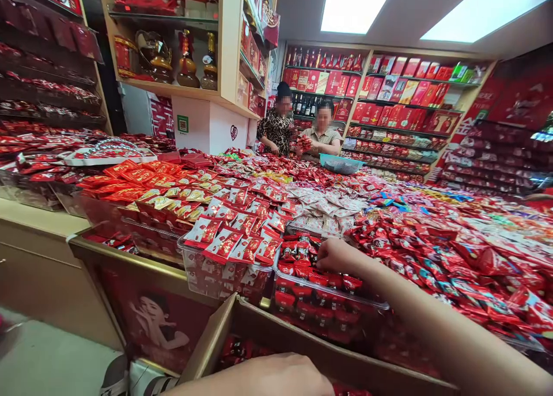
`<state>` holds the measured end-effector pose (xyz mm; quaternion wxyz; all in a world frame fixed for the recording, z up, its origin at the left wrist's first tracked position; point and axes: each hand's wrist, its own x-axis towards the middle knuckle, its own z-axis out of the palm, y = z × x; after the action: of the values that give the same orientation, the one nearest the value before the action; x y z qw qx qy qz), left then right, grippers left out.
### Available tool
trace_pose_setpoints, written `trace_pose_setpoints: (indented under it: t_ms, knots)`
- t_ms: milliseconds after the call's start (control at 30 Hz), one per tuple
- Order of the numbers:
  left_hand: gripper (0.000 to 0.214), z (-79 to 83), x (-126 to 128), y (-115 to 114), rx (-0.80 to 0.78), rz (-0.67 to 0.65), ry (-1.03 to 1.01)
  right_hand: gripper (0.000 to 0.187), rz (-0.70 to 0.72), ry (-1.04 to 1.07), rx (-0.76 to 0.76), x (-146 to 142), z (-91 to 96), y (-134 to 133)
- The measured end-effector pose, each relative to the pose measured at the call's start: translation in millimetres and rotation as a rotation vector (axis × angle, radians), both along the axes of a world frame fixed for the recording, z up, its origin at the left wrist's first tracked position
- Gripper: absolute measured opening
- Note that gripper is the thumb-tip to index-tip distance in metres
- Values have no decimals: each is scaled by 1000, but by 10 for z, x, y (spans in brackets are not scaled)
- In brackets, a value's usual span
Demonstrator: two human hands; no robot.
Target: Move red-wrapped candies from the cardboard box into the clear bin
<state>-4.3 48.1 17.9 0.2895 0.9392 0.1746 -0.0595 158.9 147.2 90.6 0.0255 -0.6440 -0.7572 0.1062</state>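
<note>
My right hand [337, 255] is over a clear plastic bin [328, 286] heaped with small red-wrapped candies [317, 277]. Its fingers curl down among red and black wrappers, and what they pinch, if anything, is hidden. Low in the view, my left hand [280, 376] reaches over an open cardboard box [298, 332], back of the hand up, fingers out of sight. Red packets show inside this box below the bin. Left of the bin stands another clear bin [227, 275], piled with red and white candy packets [223, 242].
Heaps of white packets [322, 206] and orange-red packets [142, 174] cover the display. Two people [279, 125] stand behind it near a teal basket [341, 163]. A wooden shelf unit [162, 91] overhangs the left. A printed panel [151, 304] stands left of the box.
</note>
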Motion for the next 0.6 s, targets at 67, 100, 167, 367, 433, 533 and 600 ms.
trace_pose_setpoints:
  t_ms: [67,100,167,367,433,533,600]
  knots:
    - [23,10,0,-8,-1,0,12,9,-3,5,2,41,42,46]
    - [23,18,0,-12,-3,0,12,11,-12,-2,16,79,80,77]
    - [26,32,1,-17,-4,16,21,15,-39,-35,67,172,163,142]
    - [21,-85,10,13,10,23,54,44,42,-117,111,249,151,268]
    - [17,-155,2,27,-3,37,55,49,86,-142,113,198,86,294]
    - [14,-185,-10,25,-15,53,50,39,114,-184,120,128,38,338]
    - [15,-149,-13,12,-7,57,71,35,120,-203,105,106,55,359]
